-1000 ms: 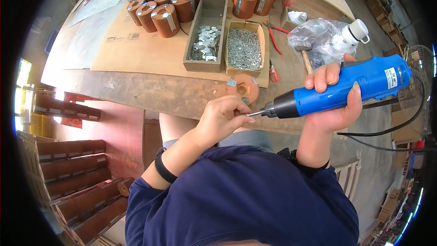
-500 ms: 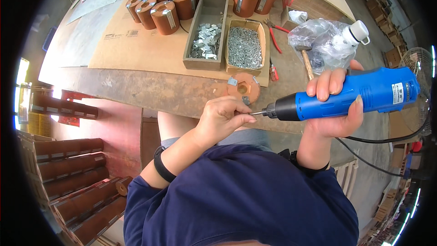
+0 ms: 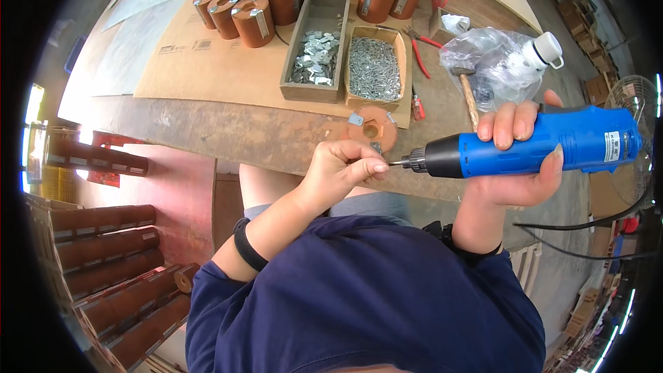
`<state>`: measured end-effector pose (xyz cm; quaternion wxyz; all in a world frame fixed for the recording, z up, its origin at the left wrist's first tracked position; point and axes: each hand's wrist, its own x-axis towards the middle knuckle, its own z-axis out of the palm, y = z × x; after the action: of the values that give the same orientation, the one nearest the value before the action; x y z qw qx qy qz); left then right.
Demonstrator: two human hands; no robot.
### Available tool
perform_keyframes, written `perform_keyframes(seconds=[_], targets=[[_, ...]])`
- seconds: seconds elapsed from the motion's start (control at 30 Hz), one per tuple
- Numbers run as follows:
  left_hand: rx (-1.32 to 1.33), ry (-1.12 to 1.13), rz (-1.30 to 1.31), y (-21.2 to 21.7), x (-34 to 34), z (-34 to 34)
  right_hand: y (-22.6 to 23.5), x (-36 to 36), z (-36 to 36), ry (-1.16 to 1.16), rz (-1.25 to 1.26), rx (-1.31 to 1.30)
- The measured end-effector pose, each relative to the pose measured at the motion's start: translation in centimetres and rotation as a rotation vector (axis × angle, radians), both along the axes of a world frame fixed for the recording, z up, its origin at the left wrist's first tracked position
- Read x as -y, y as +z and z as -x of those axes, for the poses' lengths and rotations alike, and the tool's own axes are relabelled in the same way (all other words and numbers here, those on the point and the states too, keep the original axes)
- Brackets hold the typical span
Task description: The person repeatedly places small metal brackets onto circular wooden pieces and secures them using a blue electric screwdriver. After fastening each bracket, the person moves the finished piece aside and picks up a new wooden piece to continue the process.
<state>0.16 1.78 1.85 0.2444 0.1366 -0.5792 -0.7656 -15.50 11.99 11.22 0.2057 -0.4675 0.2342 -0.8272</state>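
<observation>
My right hand (image 3: 518, 141) is wrapped round a blue corded electric screwdriver (image 3: 587, 139), held level with its black nose pointing left. From the chuck a thin metal bit (image 3: 396, 164) runs to my left hand (image 3: 349, 169), whose thumb and forefinger pinch at its tip. Anything small between those fingertips is hidden. Just beyond my left hand, a round reddish-brown piece (image 3: 389, 139) with a centre hole lies flat at the table's near edge. Small metal plates (image 3: 356, 119) rest on it.
Behind stand a wooden box (image 3: 289, 86) of metal plates and a carton (image 3: 353, 100) of screws. Red-handled pliers (image 3: 421, 59), a hammer (image 3: 469, 100) and a plastic bag (image 3: 476, 52) lie right. Several brown cylinders (image 3: 253, 24) fill the back; more brown rolls (image 3: 103, 224) stack at left.
The screwdriver and my right hand have shifted slightly right and up. My left fingers have closed further over the bit's tip. The cord has swung a little.
</observation>
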Motion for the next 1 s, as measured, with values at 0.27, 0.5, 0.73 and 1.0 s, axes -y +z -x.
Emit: perform_keyframes(seconds=[0.27,0.5,0.73,1.0], targets=[[0.233,-0.022,0.118,2.2,-0.4,-0.2,-0.2,-0.4,0.7,-0.073,-0.052,0.028],[0.18,-0.004,-0.119,0.6,0.2,-0.3,0.0,-0.5,0.9,-0.169,-0.056,0.073],[0.12,-0.027,-0.167,1.5,-0.4,-0.1,0.0,-0.7,1.1,-0.135,-0.042,0.093],[0.053,-0.076,-0.093,0.5,-0.3,-0.2,-0.2,-0.5,0.8,-0.09,-0.057,0.081]])
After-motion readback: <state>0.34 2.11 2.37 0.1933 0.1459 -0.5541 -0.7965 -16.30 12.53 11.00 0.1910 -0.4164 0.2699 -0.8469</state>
